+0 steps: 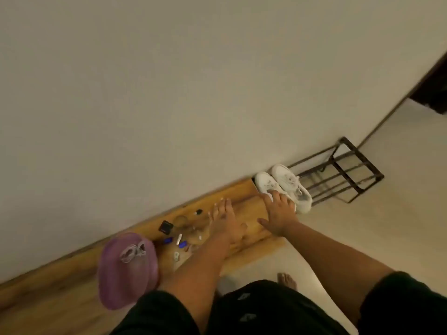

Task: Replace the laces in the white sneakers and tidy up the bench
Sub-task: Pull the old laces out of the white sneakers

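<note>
My right hand (279, 211) covers the heel of the nearer white sneaker (268, 187), my left forearm (200, 257) hides part of the bench (242, 189), the small bits (179, 240) scattered there are too blurred to name, and the frame edge cuts the bench's left end.

The white sneakers (283, 187) stand side by side at the far end of the wooden bench (244, 189), toes toward the wall, laces loose across the tongues (blur hides the detail). A tangle of white laces (133, 252) lies in a purple bowl (125, 276) nearer along the bench.
</note>
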